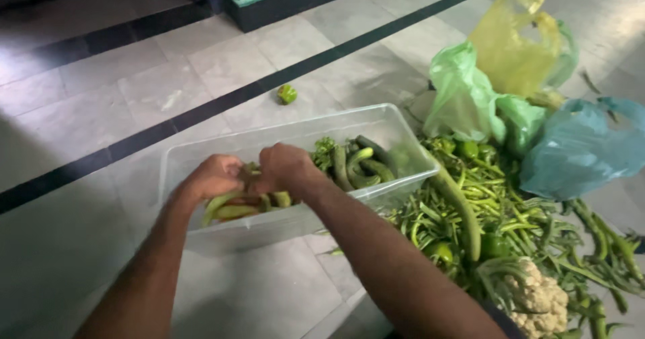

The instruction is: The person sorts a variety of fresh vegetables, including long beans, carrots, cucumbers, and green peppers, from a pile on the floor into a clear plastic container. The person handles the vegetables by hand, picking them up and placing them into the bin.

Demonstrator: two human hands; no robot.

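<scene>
A clear plastic tub sits on the tiled floor. Right of the tub lies a heap of green beans, with a cauliflower at its near edge and green, yellow and blue plastic bags behind. Inside the tub, the left hand and right hand meet over long green vegetables, fingers curled, apparently closed around a small green piece; the grip is partly hidden. Beyond the tub lies one small green vegetable.

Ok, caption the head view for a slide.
Both hands handle green vegetables inside a clear plastic tub, cauliflower nearby.
</scene>
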